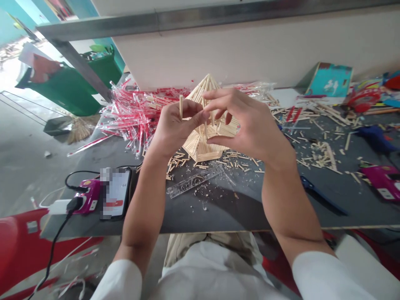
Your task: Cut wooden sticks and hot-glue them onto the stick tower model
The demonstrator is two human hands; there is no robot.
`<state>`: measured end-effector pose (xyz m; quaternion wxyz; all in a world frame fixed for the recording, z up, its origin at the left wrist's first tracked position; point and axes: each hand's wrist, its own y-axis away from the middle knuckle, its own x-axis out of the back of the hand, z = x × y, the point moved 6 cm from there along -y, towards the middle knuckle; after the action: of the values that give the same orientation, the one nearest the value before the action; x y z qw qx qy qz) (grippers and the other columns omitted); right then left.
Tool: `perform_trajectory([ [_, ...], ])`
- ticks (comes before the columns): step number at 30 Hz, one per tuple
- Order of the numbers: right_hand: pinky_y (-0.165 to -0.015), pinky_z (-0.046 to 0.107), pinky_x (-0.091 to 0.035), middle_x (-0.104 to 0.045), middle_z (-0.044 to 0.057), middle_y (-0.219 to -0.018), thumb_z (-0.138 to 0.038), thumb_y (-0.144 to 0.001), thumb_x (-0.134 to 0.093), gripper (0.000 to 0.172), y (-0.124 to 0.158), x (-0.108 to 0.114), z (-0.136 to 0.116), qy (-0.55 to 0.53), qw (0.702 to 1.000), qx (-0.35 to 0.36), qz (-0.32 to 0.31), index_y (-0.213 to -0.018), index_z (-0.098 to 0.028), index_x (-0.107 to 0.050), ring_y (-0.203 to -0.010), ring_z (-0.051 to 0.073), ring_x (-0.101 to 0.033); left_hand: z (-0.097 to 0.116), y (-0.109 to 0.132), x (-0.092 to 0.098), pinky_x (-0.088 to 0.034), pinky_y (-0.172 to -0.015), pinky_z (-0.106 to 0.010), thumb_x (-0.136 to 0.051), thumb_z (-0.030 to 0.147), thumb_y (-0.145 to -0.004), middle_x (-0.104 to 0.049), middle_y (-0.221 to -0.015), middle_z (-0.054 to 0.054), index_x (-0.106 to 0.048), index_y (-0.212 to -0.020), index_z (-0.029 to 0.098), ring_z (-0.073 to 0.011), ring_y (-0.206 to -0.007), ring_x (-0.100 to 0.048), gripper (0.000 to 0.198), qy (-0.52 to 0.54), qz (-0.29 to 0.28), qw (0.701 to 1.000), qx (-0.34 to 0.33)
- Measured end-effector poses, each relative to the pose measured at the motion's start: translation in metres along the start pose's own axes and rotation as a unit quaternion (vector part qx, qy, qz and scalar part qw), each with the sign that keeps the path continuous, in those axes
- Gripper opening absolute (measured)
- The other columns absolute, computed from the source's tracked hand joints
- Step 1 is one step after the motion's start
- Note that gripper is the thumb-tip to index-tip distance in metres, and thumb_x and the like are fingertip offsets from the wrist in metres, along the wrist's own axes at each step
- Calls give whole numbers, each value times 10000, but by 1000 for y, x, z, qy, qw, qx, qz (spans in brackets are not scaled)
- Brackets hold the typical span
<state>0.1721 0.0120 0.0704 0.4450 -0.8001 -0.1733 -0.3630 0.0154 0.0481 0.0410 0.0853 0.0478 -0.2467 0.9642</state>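
Wooden stick [181,107] pinched upright in the left hand [176,129] — thumb and fingers clenched low on it, which leaves the thin, pale tip standing free. Right hand [246,125] arches over the peaked stick model [200,143], fingers curved around its ribbed, layered faces, seemingly to steady it, though whether they're actually gripping can't be told from here. That model sits mid-worktop [218,208], its faceted timber shell rising from a scatter of loose offcuts [178,160] — and behind it, a glossy heap of red-and-clear plastic wrappers [134,116] piles up against the wall.
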Motion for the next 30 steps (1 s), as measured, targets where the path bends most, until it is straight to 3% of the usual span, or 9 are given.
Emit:
perform_trajectory([
  [7,-906,435,-588,-520,5,-1525,-246,-839,-791,582,1,0,7,9,1000,-24,-1,-1331,-314,-488,-1033,231,-675,-1,0,4,-562,-706,-263,-731,220,-894,-690,-779,-22,-705,-831,207,-124,-753,-655,69,-65,-1,998,-17],
  [10,-939,478,-583,-542,16,-1503,-292,-853,-779,610,3,5,17,29,998,-64,-6,-1381,-335,-476,-997,248,-673,1,0,9,-572,-709,-282,-725,204,-891,-702,-762,-23,-717,-843,199,-133,-742,-664,49,-116,13,993,-29],
  [14,-1007,548,-552,-557,37,-1479,-321,-851,-776,711,6,8,31,48,994,-97,-3,-1471,-361,-429,-1101,313,-657,-2,-1,14,-568,-691,-296,-711,235,-900,-704,-803,-25,-707,-870,198,-150,-770,-669,47,-179,35,982,-42],
  [22,-1165,542,-448,-492,19,-1556,-211,-868,-723,808,1,2,31,117,991,-72,-4,-1558,-353,-328,-1360,321,-538,-8,0,14,-495,-601,-263,-679,243,-912,-662,-840,-26,-683,-995,228,-138,-766,-622,84,-230,73,970,-45],
  [30,-1037,593,-522,-579,26,-1480,-239,-890,-707,758,1,-1,32,167,983,-73,0,-1559,-332,-362,-1225,351,-622,-14,2,12,-447,-574,-274,-657,234,-924,-620,-754,2,-627,-1090,243,-118,-634,-575,169,-258,84,962,-39],
])
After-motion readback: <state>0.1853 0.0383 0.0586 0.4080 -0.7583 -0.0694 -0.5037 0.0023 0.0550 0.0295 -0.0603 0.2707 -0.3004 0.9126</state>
